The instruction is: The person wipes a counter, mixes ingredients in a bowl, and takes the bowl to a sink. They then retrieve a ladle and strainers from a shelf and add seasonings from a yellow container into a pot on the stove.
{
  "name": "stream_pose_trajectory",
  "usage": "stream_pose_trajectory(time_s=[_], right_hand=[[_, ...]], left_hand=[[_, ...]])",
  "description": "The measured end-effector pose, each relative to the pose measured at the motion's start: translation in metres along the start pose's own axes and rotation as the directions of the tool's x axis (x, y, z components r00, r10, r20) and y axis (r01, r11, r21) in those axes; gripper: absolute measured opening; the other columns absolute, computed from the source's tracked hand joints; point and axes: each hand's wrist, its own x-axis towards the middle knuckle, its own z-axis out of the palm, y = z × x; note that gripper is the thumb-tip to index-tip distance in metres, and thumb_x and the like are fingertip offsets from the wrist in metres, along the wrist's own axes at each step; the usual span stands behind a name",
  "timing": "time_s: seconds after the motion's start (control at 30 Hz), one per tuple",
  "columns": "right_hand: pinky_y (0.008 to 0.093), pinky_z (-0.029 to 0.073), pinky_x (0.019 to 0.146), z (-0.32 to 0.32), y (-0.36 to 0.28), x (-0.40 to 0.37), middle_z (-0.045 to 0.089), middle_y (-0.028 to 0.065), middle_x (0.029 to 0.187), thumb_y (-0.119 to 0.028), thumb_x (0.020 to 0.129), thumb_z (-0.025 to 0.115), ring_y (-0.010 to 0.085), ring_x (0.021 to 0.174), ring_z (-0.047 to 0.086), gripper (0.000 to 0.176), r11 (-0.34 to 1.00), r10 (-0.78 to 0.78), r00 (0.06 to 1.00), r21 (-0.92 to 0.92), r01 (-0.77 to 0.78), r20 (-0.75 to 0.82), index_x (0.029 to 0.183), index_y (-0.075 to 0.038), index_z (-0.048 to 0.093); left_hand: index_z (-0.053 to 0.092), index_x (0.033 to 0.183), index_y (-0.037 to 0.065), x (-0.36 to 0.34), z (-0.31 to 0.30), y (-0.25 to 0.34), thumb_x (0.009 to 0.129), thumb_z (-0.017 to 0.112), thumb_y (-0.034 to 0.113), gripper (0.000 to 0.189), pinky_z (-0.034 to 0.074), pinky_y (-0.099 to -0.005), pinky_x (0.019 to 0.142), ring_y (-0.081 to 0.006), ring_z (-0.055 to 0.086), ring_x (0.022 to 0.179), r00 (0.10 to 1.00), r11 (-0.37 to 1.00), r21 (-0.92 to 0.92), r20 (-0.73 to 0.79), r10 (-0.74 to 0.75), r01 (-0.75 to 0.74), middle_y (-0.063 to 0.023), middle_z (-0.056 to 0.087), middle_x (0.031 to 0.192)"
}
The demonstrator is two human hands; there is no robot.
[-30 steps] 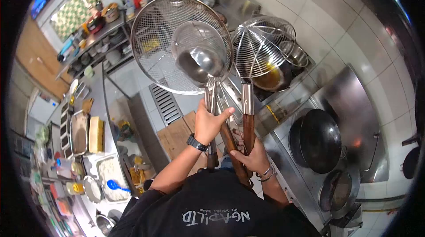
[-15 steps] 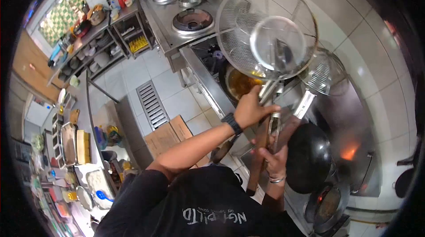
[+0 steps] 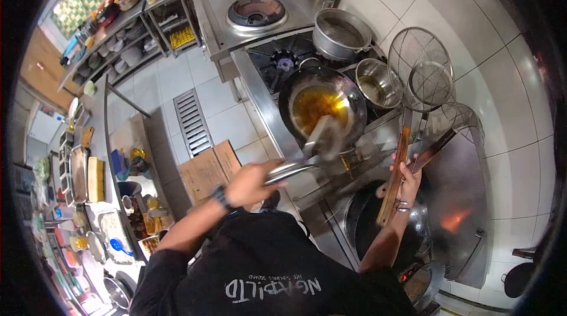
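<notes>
Long metal tools (image 3: 289, 173), blurred near the wok (image 3: 290, 93), are held by the left hand (image 3: 251, 185), fingers curled round them, likely so the hot oil (image 3: 319, 109) is not touched. The strainers (image 3: 420, 68) are held up by wood handles (image 3: 387, 204) in the right hand's (image 3: 409, 179) closed fingers. On the shirt (image 3: 271, 263), "NGAP!LTD" seems to be written.

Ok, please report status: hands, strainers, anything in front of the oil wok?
Left hand gripping metal utensil handles. Right hand gripping wooden-handled strainers. Blurred utensil head overlaps near rim of oil wok in view; contact unclear.
</notes>
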Motion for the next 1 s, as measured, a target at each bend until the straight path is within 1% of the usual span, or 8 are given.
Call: stream_pose_trajectory(time_s=[0.17, 0.23, 0.3, 0.43, 0.53, 0.63, 0.83, 1.0], right_hand=[[0.0389, 0.058, 0.068, -0.018, 0.025, 0.035, 0.054, 0.011, 0.101, 0.006, 0.086, 0.058, 0.0329, 0.1, 0.065, 0.048, 0.995, 0.02, 1.0, -0.096, -0.017, 0.023, 0.126, -0.005, 0.034], [0.0391, 0.058, 0.068, -0.023, 0.037, 0.045, 0.056, 0.0131, 0.103, 0.006, 0.086, 0.06, 0.032, 0.097, 0.066, 0.05, 0.989, 0.066, 0.998, -0.135, -0.062, 0.025, 0.127, -0.004, 0.033], [0.0358, 0.057, 0.066, -0.028, 0.046, 0.052, 0.061, 0.0175, 0.104, 0.002, 0.087, 0.061, 0.0283, 0.09, 0.068, 0.05, 0.983, 0.082, 0.995, -0.169, -0.073, 0.051, 0.129, -0.004, 0.033], [0.031, 0.054, 0.065, -0.039, 0.066, 0.083, 0.068, 0.0217, 0.102, -0.007, 0.09, 0.062, 0.0208, 0.08, 0.067, 0.049, 0.946, 0.219, 0.975, -0.251, -0.206, 0.025, 0.13, -0.007, 0.034], [0.0347, 0.055, 0.068, -0.042, 0.077, 0.098, 0.067, 0.0213, 0.105, -0.005, 0.088, 0.063, 0.0247, 0.082, 0.067, 0.045, 0.967, 0.2, 0.98, -0.164, -0.195, 0.019, 0.121, -0.008, 0.034], [0.0397, 0.056, 0.079, -0.043, 0.096, 0.108, 0.061, 0.0263, 0.109, 0.001, 0.086, 0.063, 0.0337, 0.099, 0.066, 0.045, 0.973, 0.226, 0.969, -0.081, -0.218, 0.101, 0.12, -0.007, 0.034], [0.0488, 0.057, 0.084, -0.043, 0.107, 0.119, 0.057, 0.0141, 0.101, 0.006, 0.085, 0.062, 0.0326, 0.1, 0.064, 0.042, 0.98, 0.171, 0.982, -0.121, -0.16, 0.085, 0.116, -0.008, 0.035], [0.0521, 0.056, 0.085, -0.046, 0.107, 0.123, 0.05, 0.0027, 0.088, 0.008, 0.084, 0.063, 0.0235, 0.087, 0.062, 0.036, 0.984, 0.144, 0.986, -0.116, -0.133, 0.088, 0.109, -0.008, 0.041]], left_hand=[[0.058, 0.125, 0.005, -0.113, -0.029, -0.044, 0.084, 0.072, 0.024, 0.047, 0.051, -0.0396, 0.066, -0.0357, 0.067, 0.073, 0.826, 0.842, 0.024, -0.212, -0.523, 0.539, -0.0249, 0.065, 0.083], [0.061, 0.118, 0.002, -0.158, -0.011, -0.093, 0.083, 0.072, 0.022, 0.042, 0.049, -0.0388, 0.063, -0.0325, 0.062, 0.064, 0.793, 0.893, 0.002, -0.46, -0.399, 0.45, -0.0238, 0.063, 0.078], [0.062, 0.112, -0.005, -0.197, -0.003, -0.124, 0.082, 0.073, 0.024, 0.043, 0.042, -0.033, 0.058, -0.0143, 0.047, 0.062, 0.647, 0.765, -0.096, -0.474, -0.597, 0.636, -0.0115, 0.058, 0.07], [0.062, 0.097, -0.004, -0.261, 0.023, -0.175, 0.082, 0.075, 0.029, 0.039, 0.044, -0.0367, 0.058, -0.0193, 0.052, 0.059, 0.449, 0.606, -0.154, -0.535, -0.715, 0.78, -0.0132, 0.058, 0.065], [0.059, 0.086, -0.004, -0.303, 0.049, -0.21, 0.082, 0.074, 0.032, 0.039, 0.043, -0.0362, 0.057, -0.0203, 0.055, 0.058, 0.431, 0.674, -0.241, -0.611, -0.664, 0.698, -0.0101, 0.06, 0.064], [0.06, 0.085, -0.004, -0.326, 0.061, -0.217, 0.082, 0.075, 0.032, 0.039, 0.045, -0.0392, 0.063, -0.0248, 0.059, 0.066, 0.258, 0.466, -0.325, -0.516, -0.817, 0.823, -0.013, 0.062, 0.07], [0.06, 0.085, -0.005, -0.363, 0.1, -0.25, 0.08, 0.077, 0.032, 0.041, 0.046, -0.0401, 0.067, -0.0286, 0.06, 0.069, 0.258, 0.469, -0.275, -0.559, -0.788, 0.839, -0.0166, 0.065, 0.075], [0.065, 0.099, -0.005, -0.319, 0.066, -0.21, 0.087, 0.07, 0.019, 0.028, 0.048, -0.0336, 0.072, -0.0152, 0.061, 0.078, 0.269, 0.435, -0.54, -0.36, -0.893, 0.721, -0.0104, 0.069, 0.085]])
